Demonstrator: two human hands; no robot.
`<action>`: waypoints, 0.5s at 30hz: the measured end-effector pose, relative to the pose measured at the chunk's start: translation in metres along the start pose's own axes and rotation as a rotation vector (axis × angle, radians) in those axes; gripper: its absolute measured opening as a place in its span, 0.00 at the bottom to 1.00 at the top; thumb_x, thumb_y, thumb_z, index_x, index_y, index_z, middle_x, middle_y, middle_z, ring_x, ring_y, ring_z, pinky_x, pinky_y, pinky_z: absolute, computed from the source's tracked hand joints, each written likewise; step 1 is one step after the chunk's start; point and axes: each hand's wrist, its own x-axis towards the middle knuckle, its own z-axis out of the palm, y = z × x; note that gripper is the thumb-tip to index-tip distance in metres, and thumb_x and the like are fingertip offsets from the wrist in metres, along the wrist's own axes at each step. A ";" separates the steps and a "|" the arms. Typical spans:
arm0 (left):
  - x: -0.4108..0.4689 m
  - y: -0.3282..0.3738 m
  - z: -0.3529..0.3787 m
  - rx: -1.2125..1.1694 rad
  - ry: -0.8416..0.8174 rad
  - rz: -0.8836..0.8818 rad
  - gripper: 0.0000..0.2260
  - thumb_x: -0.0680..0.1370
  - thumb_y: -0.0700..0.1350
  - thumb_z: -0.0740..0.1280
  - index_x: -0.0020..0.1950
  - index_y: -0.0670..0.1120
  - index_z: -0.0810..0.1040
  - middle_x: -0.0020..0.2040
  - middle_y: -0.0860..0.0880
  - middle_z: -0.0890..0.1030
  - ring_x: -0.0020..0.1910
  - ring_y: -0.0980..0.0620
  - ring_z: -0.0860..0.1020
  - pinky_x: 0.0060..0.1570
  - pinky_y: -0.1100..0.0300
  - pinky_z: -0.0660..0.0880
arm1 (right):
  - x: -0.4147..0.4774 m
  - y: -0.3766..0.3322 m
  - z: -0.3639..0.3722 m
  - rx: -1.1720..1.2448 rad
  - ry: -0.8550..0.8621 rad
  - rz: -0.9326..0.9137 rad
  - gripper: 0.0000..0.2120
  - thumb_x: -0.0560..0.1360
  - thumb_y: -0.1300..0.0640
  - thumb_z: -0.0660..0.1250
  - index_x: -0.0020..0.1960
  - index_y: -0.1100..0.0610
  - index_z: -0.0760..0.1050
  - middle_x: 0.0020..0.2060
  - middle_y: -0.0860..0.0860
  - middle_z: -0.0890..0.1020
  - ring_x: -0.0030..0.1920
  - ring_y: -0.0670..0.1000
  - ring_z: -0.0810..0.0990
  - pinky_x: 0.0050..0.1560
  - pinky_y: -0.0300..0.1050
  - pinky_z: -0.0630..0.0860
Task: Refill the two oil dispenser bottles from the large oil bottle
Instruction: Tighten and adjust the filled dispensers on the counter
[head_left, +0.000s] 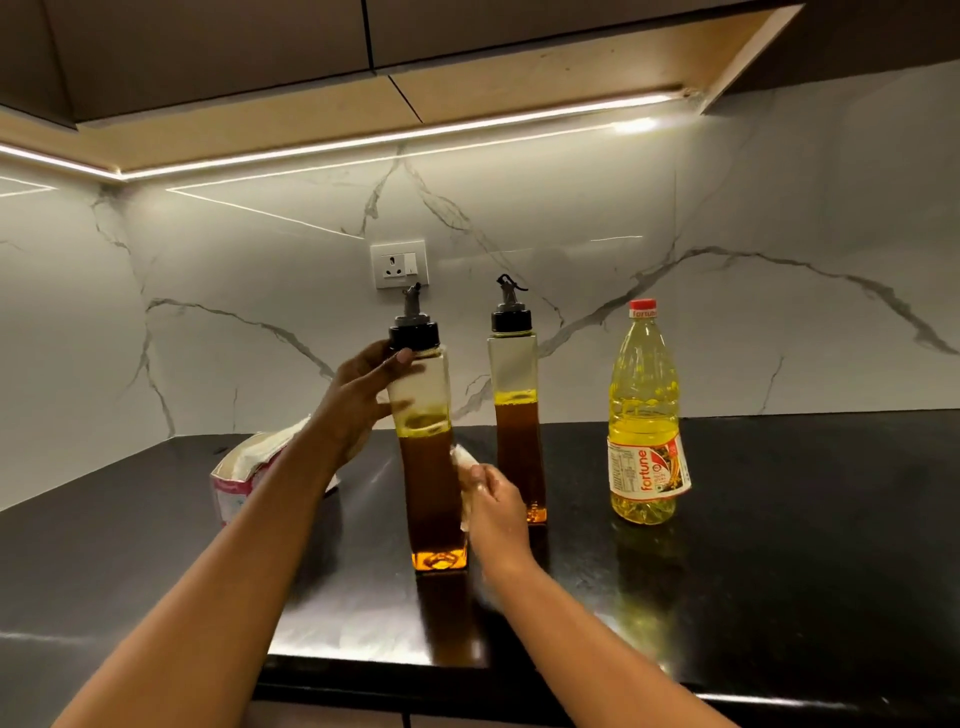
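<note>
While the left hand (358, 402) grips a part-full dispenser bottle (432, 483), the right hand (496, 501) pinches tissue (464, 458).

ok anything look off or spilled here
The label on the large oil bottle sits crooked, one lower corner peeling away from the plastic. No spill shows on the black counter.

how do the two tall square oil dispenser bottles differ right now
The nearer clear square dispenser bottle is held at its shoulder by the left hand, while the right hand presses a white tissue to its side; the farther clear square dispenser bottle stands untouched, closer to the wall. Both have black pourer caps and amber oil under a yellow layer.
</note>
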 end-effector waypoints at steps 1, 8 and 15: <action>0.000 0.000 -0.002 -0.066 -0.022 -0.023 0.17 0.75 0.48 0.66 0.63 0.47 0.75 0.59 0.48 0.80 0.62 0.49 0.76 0.58 0.42 0.73 | 0.005 -0.007 0.002 0.015 -0.001 0.033 0.11 0.81 0.51 0.58 0.56 0.48 0.77 0.47 0.53 0.82 0.50 0.54 0.81 0.51 0.53 0.77; -0.001 0.002 0.001 -0.087 -0.077 -0.032 0.12 0.78 0.47 0.59 0.60 0.51 0.75 0.56 0.51 0.81 0.56 0.53 0.79 0.42 0.56 0.81 | 0.016 -0.116 0.034 0.019 -0.192 -0.286 0.39 0.73 0.31 0.44 0.77 0.49 0.43 0.77 0.48 0.48 0.76 0.50 0.46 0.75 0.55 0.50; 0.003 -0.001 -0.004 -0.095 -0.066 -0.058 0.12 0.82 0.43 0.57 0.61 0.50 0.75 0.57 0.49 0.80 0.57 0.52 0.77 0.57 0.44 0.74 | -0.030 -0.005 0.028 -0.107 -0.226 0.075 0.54 0.57 0.17 0.38 0.75 0.44 0.34 0.77 0.49 0.42 0.76 0.55 0.47 0.74 0.60 0.48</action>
